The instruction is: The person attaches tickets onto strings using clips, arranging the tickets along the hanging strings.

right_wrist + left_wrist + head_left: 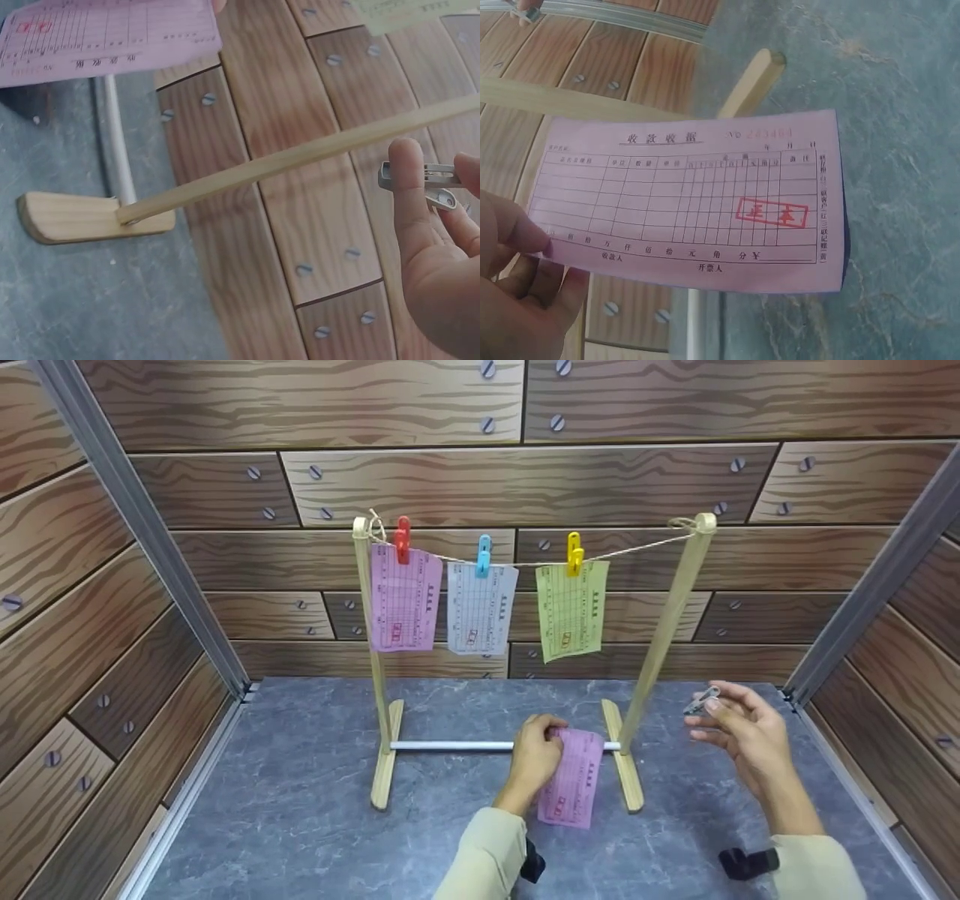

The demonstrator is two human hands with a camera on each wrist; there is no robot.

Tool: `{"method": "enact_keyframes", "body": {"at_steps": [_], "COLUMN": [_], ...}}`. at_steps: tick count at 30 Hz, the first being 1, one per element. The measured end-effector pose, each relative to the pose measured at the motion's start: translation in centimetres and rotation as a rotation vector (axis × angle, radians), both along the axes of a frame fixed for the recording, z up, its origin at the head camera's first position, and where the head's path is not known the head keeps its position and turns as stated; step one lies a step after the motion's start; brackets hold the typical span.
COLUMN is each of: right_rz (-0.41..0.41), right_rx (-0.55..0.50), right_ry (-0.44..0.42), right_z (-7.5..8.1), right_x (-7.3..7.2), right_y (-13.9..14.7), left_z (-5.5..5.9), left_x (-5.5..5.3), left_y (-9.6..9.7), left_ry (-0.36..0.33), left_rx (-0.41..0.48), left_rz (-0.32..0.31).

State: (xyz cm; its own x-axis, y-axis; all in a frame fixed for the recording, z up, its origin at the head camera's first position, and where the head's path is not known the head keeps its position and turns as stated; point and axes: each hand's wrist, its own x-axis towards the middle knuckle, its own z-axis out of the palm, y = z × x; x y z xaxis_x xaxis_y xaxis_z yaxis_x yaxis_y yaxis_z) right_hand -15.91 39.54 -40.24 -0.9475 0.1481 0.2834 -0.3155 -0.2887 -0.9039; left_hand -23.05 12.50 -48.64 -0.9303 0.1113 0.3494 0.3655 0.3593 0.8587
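My left hand point(535, 757) pinches a pink receipt slip point(576, 780) by its top edge, in front of the rack's white crossbar. In the left wrist view the printed face of the slip point(682, 206) shows a grid and a red stamp, with the thumb and fingers point(536, 262) at one end. Off to the right of the rack, my right hand point(754, 735) holds a grey clothespin point(702, 701) between thumb and fingers. The right wrist view shows this clothespin point(442, 175) close up.
A wooden rack point(667, 634) carries a sagging string point(645, 548). From it hang a pink slip point(405, 600) under a red clothespin point(403, 540), a white slip point(481, 611) under a blue one, and a green slip point(571, 615) under a yellow one. Wood-patterned walls surround the grey tabletop point(300, 825).
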Motion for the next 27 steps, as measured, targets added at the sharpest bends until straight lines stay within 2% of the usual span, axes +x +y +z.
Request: {"method": "enact_keyframes", "body": {"at_steps": [4, 7, 16, 18, 22, 27], "right_rz": [0.008, 0.012, -0.004, -0.011, -0.038, -0.048], "right_rx": [0.018, 0.022, 0.059, 0.069, 0.113, 0.172], "right_ry": [0.028, 0.052, 0.129, 0.147, 0.163, 0.166], "right_z": [1.1, 1.9, 4.7, 5.3, 6.6, 7.6], "right_x": [0.0, -0.1, -0.4, -0.4, -0.3, -0.1], "right_y": [-0.3, -0.5, -1.0, -1.1, -1.4, -1.7], "left_z": [0.8, 1.3, 2.6, 3.0, 3.8, 4.7], "left_x": [0.1, 0.1, 0.1, 0.1, 0.2, 0.3], "left_y": [0.0, 0.0, 0.0, -0.1, -0.1, 0.1], "left_ry": [-0.004, 0.026, 0.237, 0.266, 0.296, 0.284], "left_rx": [0.035, 0.045, 0.039, 0.039, 0.039, 0.074], "left_rz": [-0.032, -0.051, -0.061, -0.064, -0.082, -0.088]}}
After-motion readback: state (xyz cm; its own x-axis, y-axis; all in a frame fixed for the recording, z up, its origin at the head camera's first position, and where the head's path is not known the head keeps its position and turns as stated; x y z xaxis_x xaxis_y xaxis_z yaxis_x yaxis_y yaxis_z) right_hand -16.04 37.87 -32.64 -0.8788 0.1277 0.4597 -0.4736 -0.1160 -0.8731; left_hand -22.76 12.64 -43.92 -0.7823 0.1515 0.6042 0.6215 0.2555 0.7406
